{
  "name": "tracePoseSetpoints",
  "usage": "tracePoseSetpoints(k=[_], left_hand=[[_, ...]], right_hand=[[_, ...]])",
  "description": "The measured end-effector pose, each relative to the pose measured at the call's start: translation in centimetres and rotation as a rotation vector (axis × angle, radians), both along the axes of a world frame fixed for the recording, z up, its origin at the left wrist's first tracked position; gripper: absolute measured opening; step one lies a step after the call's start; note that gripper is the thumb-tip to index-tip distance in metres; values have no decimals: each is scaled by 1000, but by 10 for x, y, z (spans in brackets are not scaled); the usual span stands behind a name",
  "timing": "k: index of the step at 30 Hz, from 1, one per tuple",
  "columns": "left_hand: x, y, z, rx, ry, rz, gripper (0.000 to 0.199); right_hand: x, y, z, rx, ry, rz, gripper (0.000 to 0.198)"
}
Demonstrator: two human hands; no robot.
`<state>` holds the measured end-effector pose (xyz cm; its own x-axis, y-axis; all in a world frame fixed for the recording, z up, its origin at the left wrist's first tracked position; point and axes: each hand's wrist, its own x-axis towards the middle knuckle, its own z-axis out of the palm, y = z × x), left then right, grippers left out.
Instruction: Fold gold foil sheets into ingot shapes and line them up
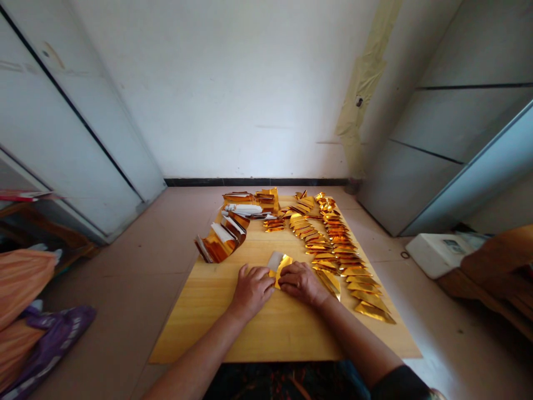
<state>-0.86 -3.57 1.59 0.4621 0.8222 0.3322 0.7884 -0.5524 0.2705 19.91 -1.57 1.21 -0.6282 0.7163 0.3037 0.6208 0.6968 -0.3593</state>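
A small sheet of gold foil paper [281, 263] with a pale back lies partly folded near the middle of the wooden board. My left hand [253, 287] grips its left edge with bent fingers. On the other side my right hand [300, 281] has its fingers closed over the right part of the sheet, hiding some of it. Close to my right wrist lies a folded gold foil piece [331, 282]. Farther right, a long row of overlapping folded gold pieces [347, 250] runs away from me, with a second row [310, 236] beside it.
The wooden board [195, 333] carries fanned stacks of gold paper [222, 241] at its left and a white bundle [244, 209] at the back. Cabinets flank both sides. A purple bag [62, 344] lies at left, a white box [435, 254] at right.
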Motion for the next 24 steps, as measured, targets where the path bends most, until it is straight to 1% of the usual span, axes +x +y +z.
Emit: tracePoseSetpoints(k=[3,5,11,19,24], left_hand=[[3,0,-1,28,-8,22,8],[3,1,-3,44,-13,20,8],[0,3,-8,87,-32,8,11],[1,4,-8,104,-34,14,10],[4,3,-5,87,-41,32,10]], right_hand=[[3,0,7,-42,-18,60,12],[4,-2,9,-44,-38,78,14],[1,-9,4,26,-81,24,17],[2,-10,9,-21,-75,37,19],[2,-10,7,4,-75,23,17]])
